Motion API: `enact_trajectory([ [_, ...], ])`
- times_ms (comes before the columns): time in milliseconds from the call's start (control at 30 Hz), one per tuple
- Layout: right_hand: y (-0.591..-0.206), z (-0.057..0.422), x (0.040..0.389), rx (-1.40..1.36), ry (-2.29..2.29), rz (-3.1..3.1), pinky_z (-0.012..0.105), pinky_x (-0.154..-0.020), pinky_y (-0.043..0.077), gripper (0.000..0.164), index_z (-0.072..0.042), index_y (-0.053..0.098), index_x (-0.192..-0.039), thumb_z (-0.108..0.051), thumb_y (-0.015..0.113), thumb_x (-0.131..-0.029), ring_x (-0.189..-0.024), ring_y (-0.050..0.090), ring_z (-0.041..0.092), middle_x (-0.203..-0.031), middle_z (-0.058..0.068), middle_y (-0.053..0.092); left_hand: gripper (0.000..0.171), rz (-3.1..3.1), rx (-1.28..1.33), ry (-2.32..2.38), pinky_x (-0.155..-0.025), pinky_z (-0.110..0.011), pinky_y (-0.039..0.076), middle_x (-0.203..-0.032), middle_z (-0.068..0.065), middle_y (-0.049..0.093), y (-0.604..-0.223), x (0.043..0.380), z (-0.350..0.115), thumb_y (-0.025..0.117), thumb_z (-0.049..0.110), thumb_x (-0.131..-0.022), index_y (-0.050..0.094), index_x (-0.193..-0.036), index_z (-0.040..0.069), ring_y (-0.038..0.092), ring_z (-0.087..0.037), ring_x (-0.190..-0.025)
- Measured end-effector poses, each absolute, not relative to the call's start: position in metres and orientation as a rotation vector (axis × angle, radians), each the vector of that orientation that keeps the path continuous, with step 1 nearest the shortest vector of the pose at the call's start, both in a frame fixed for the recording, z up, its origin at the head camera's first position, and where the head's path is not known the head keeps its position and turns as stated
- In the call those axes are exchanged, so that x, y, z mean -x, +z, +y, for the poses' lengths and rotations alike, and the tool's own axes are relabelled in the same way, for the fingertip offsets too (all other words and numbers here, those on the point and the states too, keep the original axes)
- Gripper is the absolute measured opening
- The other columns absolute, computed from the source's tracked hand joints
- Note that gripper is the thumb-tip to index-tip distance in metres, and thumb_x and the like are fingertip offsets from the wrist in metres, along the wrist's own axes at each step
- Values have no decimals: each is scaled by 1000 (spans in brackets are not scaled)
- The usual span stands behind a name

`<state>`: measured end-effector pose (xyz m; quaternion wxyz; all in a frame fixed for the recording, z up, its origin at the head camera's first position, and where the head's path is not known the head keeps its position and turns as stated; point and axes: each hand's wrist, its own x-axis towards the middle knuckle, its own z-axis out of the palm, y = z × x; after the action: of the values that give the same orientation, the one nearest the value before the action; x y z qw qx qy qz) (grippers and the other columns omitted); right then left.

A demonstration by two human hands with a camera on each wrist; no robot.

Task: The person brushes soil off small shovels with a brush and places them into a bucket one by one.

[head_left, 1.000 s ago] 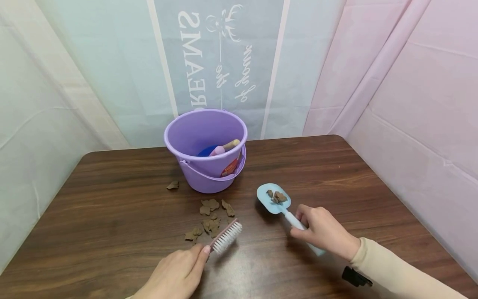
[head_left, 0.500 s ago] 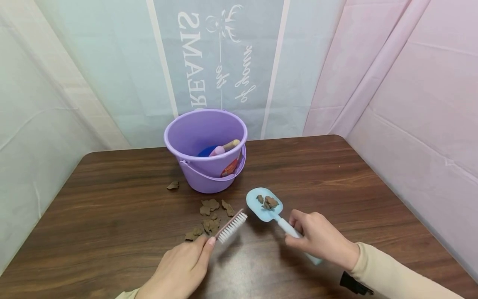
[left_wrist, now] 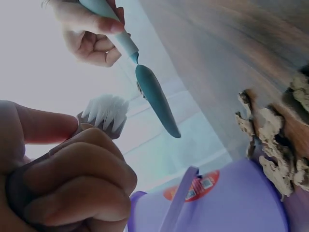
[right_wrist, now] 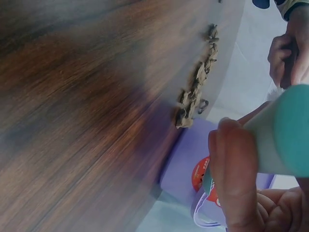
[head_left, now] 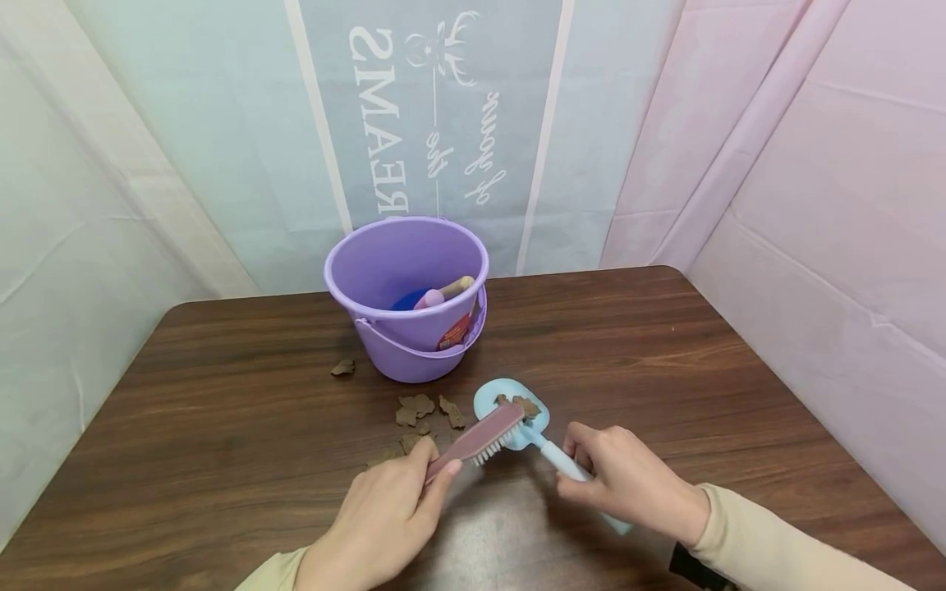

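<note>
My left hand [head_left: 380, 513] grips a pinkish-brown brush [head_left: 479, 437] with white bristles [left_wrist: 105, 112]. In the head view the brush head overlaps the bowl of a light blue toy shovel [head_left: 491, 394]. Several brown dry leaf-like scraps [head_left: 528, 407] lie in that bowl. My right hand [head_left: 628, 480] holds the shovel by its pale handle [head_left: 565, 462], and the left wrist view has the bowl raised above the table. More brown scraps [head_left: 416, 405] lie on the table left of the shovel, some partly hidden behind my left hand.
A purple bucket [head_left: 414, 336] stands behind the scraps, with pink and beige handles and something blue inside. One lone scrap [head_left: 343, 367] lies left of it. The dark wooden table [head_left: 222, 394] is enclosed by pale cloth sheets [head_left: 835, 164] at the back and sides.
My left hand has moved right and turned the brush bristles-down, its head now over the shovel's bowl. The shovel with its scraps has shifted left and nearer, toward the brush.
</note>
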<state>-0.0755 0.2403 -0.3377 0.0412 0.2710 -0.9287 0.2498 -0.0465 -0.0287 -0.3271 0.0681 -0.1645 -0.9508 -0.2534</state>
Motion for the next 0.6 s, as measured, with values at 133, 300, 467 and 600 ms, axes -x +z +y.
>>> enact_trajectory([
  [133,-338,239,75,-846,750,-2812,9,-41,31,20,-19,52,-76,-14,69,-67,-46,32,-12,-55,-19,46,30,-2825,536,-763,-44,-21,26,-51,14,31,-325,49,-23,50,42,-93,43,-74,21,31,-2,-47],
  [300,-338,238,75,-867,758,-2793,9,-40,30,21,-19,51,-76,-14,69,-67,-46,31,-13,-54,-20,45,29,-2795,579,-726,-43,-22,26,-51,12,32,-326,54,-15,53,41,-92,44,-75,19,32,-3,-46],
  [467,-337,236,74,-887,772,-2798,8,-41,31,21,-18,51,-77,-14,69,-67,-46,32,-14,-55,-19,46,28,-2783,645,-696,-42,-22,26,-52,11,34,-328,57,-9,56,39,-90,45,-77,17,33,-2,-45],
  [600,-337,235,73,-900,781,-2790,8,-41,31,21,-18,51,-77,-13,68,-67,-46,32,-15,-54,-19,46,28,-2768,661,-656,-41,-22,26,-51,10,35,-329,60,-7,60,36,-88,45,-75,16,33,-3,-45],
])
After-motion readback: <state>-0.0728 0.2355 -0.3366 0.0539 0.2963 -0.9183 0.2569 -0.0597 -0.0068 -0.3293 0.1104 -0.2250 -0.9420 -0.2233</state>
